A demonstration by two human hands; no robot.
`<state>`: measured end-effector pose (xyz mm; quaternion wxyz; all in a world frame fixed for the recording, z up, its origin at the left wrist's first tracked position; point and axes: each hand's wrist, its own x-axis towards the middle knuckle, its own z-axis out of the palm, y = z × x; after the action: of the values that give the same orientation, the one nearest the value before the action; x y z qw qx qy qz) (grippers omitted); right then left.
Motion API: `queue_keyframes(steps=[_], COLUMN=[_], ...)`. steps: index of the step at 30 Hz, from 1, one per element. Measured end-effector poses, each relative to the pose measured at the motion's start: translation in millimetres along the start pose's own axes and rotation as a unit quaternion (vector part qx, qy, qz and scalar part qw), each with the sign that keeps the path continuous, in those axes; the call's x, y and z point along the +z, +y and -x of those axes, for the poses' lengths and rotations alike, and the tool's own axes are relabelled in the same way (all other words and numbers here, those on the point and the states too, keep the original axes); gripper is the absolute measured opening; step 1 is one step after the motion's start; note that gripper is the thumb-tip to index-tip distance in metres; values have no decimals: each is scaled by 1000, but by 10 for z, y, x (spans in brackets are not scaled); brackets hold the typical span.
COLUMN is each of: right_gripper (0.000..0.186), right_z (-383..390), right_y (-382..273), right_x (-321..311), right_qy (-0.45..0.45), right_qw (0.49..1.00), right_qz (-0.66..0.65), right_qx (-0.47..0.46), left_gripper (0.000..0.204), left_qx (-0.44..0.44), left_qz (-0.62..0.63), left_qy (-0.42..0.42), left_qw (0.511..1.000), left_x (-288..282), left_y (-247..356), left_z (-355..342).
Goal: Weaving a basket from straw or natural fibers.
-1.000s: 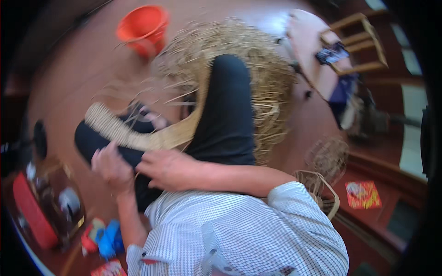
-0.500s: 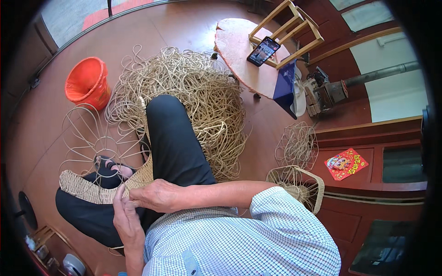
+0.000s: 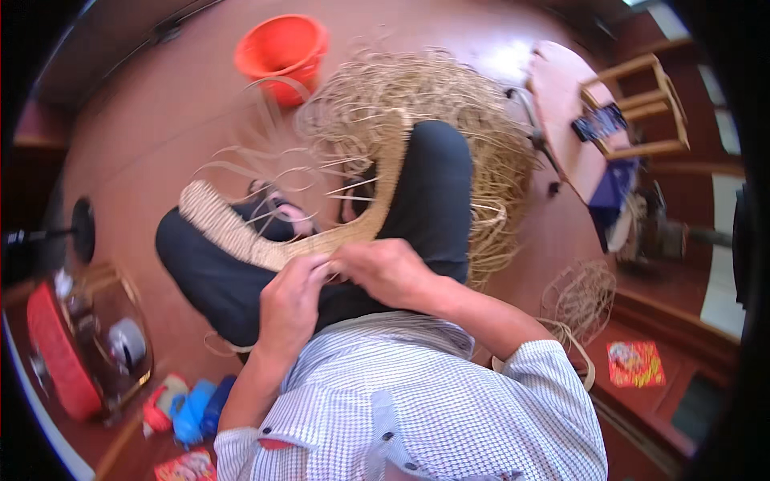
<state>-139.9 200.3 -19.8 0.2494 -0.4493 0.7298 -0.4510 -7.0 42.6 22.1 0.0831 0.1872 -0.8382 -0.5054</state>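
An unfinished woven basket (image 3: 265, 251) rests across my lap, its curved straw-coloured band lying over both thighs and its loose loops of cord reaching out on the far side. My left hand (image 3: 290, 295) is closed at the near edge of the band, thumb and fingers pinched together. Close beside it, my right hand (image 3: 389, 271) also pinches at that edge, fingertips almost meeting those of the left. Whatever thin strand lies between the fingertips is too small and blurred to make out.
Beyond my knees spreads a big heap of tan cord (image 3: 481, 152). A red bucket (image 3: 281, 60) stands at the far left. On the right are a low round-edged table (image 3: 561, 104) with a phone (image 3: 600, 123), a wooden stool frame (image 3: 642, 104) and a wire-like cord frame (image 3: 579, 301).
The whole view has swung left, so the surroundings appear further right. My left hand has turned from fingers pointing up to curled at the band's edge; my right hand stays beside it.
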Motion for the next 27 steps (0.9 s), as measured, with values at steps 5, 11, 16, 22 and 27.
queue_keyframes(steps=[5,11,16,22,27], right_gripper=[18,14,36,28,22], right_z=[-307,-824,-1055,-1288,-1305], right_y=[-165,-104,160,340,344], right_x=[-330,-526,-408,-456,-469], right_qy=[49,176,11,-106,-102], right_qw=[998,972,991,947,917], right_qz=[47,143,5,-217,-307], right_qx=[-6,-62,131,212,232], left_gripper=[11,10,11,16,14], left_qx=[35,-46,-1,25,-20], left_qz=[-61,-46,-160,-177,-97], left_qy=[59,128,159,245,245], left_qw=[996,990,974,953,964], left_x=[-17,-83,68,240,333], left_y=[-95,-329,-337,-378,-309], left_z=[-202,-574,-751,-965,-972])
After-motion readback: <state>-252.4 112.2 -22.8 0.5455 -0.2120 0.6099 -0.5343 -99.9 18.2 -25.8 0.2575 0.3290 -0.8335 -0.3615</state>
